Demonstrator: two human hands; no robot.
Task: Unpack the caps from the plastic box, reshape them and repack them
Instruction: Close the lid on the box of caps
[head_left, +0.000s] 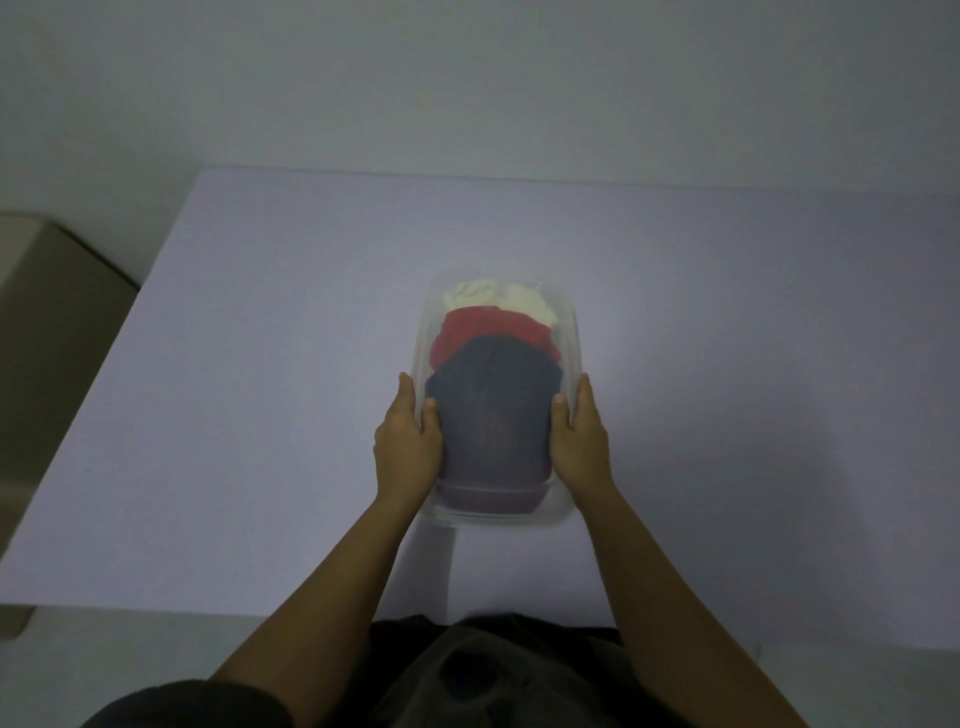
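A clear plastic box (570, 322) stands lengthwise in the middle of the pale table (249, 395). Three caps lie stacked in it: a dark blue cap (493, 410) nearest me, a red cap (483, 327) behind it and a cream cap (498, 295) at the far end. My left hand (405, 441) holds the box's left wall, thumb inside the rim and fingers outside. My right hand (582, 441) holds the right wall the same way. Both thumbs touch the dark blue cap's sides.
A brown cardboard box (47, 322) stands off the table's left edge. A plain wall rises behind the table's far edge. My dark-clothed lap shows below the near edge.
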